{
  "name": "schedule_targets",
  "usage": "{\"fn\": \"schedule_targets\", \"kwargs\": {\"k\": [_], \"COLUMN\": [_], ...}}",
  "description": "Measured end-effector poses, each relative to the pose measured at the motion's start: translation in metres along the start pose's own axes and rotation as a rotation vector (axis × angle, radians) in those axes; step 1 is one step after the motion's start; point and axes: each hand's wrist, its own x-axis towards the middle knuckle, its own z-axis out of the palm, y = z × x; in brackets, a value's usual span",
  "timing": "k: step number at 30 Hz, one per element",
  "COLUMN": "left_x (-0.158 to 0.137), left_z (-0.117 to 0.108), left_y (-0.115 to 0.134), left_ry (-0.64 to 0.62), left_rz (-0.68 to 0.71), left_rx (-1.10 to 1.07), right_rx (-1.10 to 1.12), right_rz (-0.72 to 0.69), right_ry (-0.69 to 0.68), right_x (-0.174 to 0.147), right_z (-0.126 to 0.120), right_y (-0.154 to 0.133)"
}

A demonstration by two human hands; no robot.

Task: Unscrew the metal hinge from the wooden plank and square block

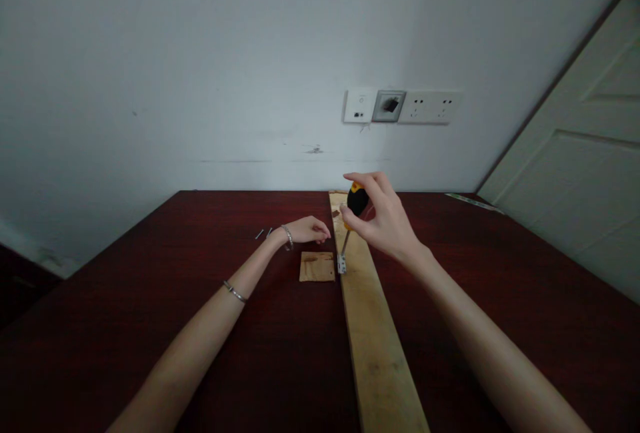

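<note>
Head view. The right hand [387, 219] has its fingers closed around the black-and-yellow handle of a screwdriver [357, 201]; the shaft slants down to a small metal fitting [341, 264] at the left edge of a long wooden plank [375, 333] on the worktop [240, 366]. The left hand [303, 228] hangs near that edge, fingers loosely curled; whether they grip anything cannot be told. Just beside the plank lies a square wooden piece [317, 270]; farther left lie screws [259, 234]. Judged risks: the slanted shaft may slip from its seat; the fitting, apparently unsteadied by the left hand, may twist under turning. No brand, label or writing is legible.
</note>
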Motion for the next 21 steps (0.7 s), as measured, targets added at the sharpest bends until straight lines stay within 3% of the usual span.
{"fn": "schedule_targets", "kwargs": {"k": [4,14,21], "left_x": [0.0011,0.001,0.0003], "left_z": [-0.0002,0.0005,0.0007], "left_y": [-0.0023,-0.0031,-0.0031], "left_ry": [0.001,0.0,0.002], "left_rz": [0.002,-0.007,0.002], "left_rx": [0.009,0.004,-0.002], "right_rx": [-0.064,0.027,-0.117], "right_rz": [-0.033,-0.041,-0.009], "right_ry": [0.013,0.014,0.003], "right_x": [0.0,0.001,0.0006], "right_z": [0.0015,0.0019,0.0013], "right_y": [0.0032,0.0041,0.003]}}
